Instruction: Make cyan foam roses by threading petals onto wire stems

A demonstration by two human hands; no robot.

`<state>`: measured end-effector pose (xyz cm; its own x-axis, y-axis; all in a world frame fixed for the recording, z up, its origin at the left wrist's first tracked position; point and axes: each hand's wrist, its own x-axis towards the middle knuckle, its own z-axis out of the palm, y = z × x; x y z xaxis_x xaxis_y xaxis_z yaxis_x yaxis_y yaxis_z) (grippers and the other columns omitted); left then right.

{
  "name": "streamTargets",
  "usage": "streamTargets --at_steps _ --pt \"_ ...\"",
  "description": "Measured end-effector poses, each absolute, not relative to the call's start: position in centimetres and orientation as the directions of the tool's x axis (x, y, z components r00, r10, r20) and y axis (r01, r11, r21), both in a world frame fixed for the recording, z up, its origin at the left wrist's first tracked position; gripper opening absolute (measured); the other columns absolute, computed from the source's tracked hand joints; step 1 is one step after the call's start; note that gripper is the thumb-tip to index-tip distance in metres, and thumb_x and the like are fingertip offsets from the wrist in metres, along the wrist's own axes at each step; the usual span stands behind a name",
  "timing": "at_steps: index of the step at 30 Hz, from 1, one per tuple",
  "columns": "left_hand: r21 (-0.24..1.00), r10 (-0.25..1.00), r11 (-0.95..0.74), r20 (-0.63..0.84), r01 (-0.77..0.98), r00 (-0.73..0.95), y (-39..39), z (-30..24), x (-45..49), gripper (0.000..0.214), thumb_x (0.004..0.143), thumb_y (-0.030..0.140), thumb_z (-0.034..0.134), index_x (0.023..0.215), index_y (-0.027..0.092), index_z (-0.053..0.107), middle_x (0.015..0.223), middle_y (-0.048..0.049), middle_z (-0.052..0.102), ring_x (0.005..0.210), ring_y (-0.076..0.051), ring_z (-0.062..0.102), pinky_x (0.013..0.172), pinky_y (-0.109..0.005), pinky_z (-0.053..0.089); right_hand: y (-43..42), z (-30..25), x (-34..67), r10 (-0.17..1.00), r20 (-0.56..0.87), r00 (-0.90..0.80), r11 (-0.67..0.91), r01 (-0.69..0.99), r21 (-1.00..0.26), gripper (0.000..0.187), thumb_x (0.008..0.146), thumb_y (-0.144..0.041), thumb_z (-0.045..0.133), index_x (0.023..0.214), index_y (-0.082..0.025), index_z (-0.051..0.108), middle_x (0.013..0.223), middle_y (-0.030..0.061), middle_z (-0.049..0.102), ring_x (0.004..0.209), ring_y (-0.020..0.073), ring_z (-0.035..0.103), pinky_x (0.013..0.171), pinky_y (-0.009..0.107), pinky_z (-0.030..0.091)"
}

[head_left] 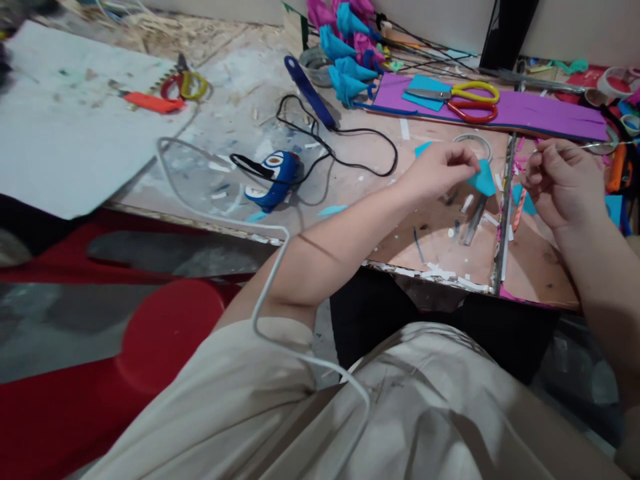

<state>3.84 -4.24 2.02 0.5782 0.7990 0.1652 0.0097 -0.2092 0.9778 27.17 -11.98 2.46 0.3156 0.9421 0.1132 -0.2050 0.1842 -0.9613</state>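
My left hand point(453, 167) pinches a small piece of blue paper point(483, 179) between thumb and fingertips, just above the table. Behind that paper lies a roll of clear tape point(473, 139). Off to the right, my right hand point(565, 177) is closed with its fingertips together on a thin, pale wire-like strand point(597, 145), which runs out to the right; its exact kind is unclear. Another blue paper piece point(523, 199) and a pinkish twisted stick point(519, 210) lie between the hands. The hands are apart from each other.
Scissors point(473, 100) rest on a purple foam sheet point(540, 110) at the back. Blue and pink paper flowers point(345, 63) stand left of it. A blue corded object point(275, 177), a white sheet point(75, 120) and a red stool point(170, 340) are further left. A grey cable point(273, 273) crosses my left arm.
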Motion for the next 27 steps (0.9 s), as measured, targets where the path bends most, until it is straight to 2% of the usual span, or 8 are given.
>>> streamTargets --at_steps 3,6,11,15,18,22,25,27 --pt "0.984 0.769 -0.18 0.141 -0.001 0.624 -4.1 1.9 3.5 0.015 0.08 0.008 0.08 0.084 0.018 0.069 0.086 -0.002 0.075 0.083 -0.014 0.071 0.079 -0.027 0.06 -12.3 2.5 26.2 0.941 0.145 0.307 0.205 -0.172 -0.963 0.05 0.059 -0.057 0.107 0.077 -0.026 0.073 0.066 -0.0036 0.066 0.054 0.0102 0.05 0.049 0.026 0.04" --pt "0.985 0.754 -0.173 0.151 -0.029 0.639 -3.9 1.8 3.3 0.019 0.079 0.009 0.083 0.084 0.019 0.067 0.088 -0.0032 0.076 0.085 -0.015 0.072 0.081 -0.028 0.06 -12.5 2.5 25.5 0.945 0.15 0.292 0.189 -0.109 -0.976 0.047 0.065 -0.062 0.103 0.08 -0.029 0.074 0.066 -0.0042 0.065 0.057 0.0124 0.053 0.052 0.029 0.042" --pt "0.983 0.724 -0.176 0.161 -0.046 0.671 -3.9 2.0 3.2 0.021 0.079 0.01 0.087 0.086 0.019 0.068 0.089 -0.0028 0.077 0.089 -0.017 0.075 0.084 -0.031 0.062 -12.7 2.6 25.1 0.953 0.166 0.255 0.188 -0.063 -0.98 0.045 0.064 -0.056 0.105 0.079 -0.028 0.073 0.067 -0.0031 0.067 0.06 0.0148 0.06 0.058 0.032 0.05" --pt "0.984 0.718 -0.167 0.161 -0.057 0.677 -4.1 2.4 3.1 0.018 0.081 0.006 0.082 0.09 0.018 0.072 0.092 -0.002 0.078 0.095 -0.016 0.077 0.092 -0.03 0.062 -13.0 3.0 24.8 0.964 0.119 0.237 0.123 -0.001 -0.992 0.032 0.077 -0.038 0.1 0.083 -0.026 0.071 0.071 -0.0019 0.07 0.06 0.0139 0.062 0.062 0.032 0.053" --pt "0.986 0.724 -0.161 0.15 -0.046 0.673 -4.4 2.7 3.1 0.017 0.083 0.003 0.077 0.091 0.018 0.073 0.094 -0.0019 0.079 0.095 -0.016 0.077 0.093 -0.03 0.063 -13.3 3.4 24.3 0.966 0.094 0.242 0.09 0.026 -0.996 0.027 0.083 -0.028 0.097 0.081 -0.025 0.07 0.07 -0.002 0.069 0.061 0.0134 0.062 0.061 0.029 0.051" --pt "0.989 0.728 -0.146 0.124 -0.024 0.675 -4.7 2.9 3.1 0.01 0.088 0.009 0.079 0.091 0.018 0.073 0.087 -0.0023 0.077 0.089 -0.017 0.077 0.088 -0.033 0.064 -13.9 3.9 23.7 0.962 0.141 0.235 0.125 0.084 -0.989 0.028 0.08 -0.03 0.1 0.079 -0.027 0.072 0.07 -0.002 0.067 0.061 0.0151 0.058 0.056 0.03 0.047" --pt "0.987 0.717 -0.154 0.147 -0.051 0.682 -4.8 2.6 3.3 0.018 0.084 0.012 0.088 0.089 0.017 0.072 0.086 -0.002 0.077 0.087 -0.018 0.078 0.088 -0.034 0.065 -14.2 4.2 23.3 0.951 0.186 0.247 0.164 0.106 -0.981 0.031 0.075 -0.037 0.103 0.078 -0.025 0.074 0.072 -0.0004 0.067 0.061 0.0153 0.057 0.055 0.031 0.044" --pt "0.984 0.714 -0.169 0.167 -0.064 0.68 -4.8 2.3 3.4 0.022 0.081 0.011 0.092 0.088 0.016 0.071 0.086 -0.0019 0.076 0.088 -0.018 0.078 0.088 -0.034 0.065 -14.3 4.3 23.2 0.947 0.205 0.246 0.18 0.118 -0.976 0.032 0.074 -0.038 0.104 0.077 -0.025 0.075 0.074 0.0005 0.068 0.065 0.0159 0.06 0.058 0.032 0.047"
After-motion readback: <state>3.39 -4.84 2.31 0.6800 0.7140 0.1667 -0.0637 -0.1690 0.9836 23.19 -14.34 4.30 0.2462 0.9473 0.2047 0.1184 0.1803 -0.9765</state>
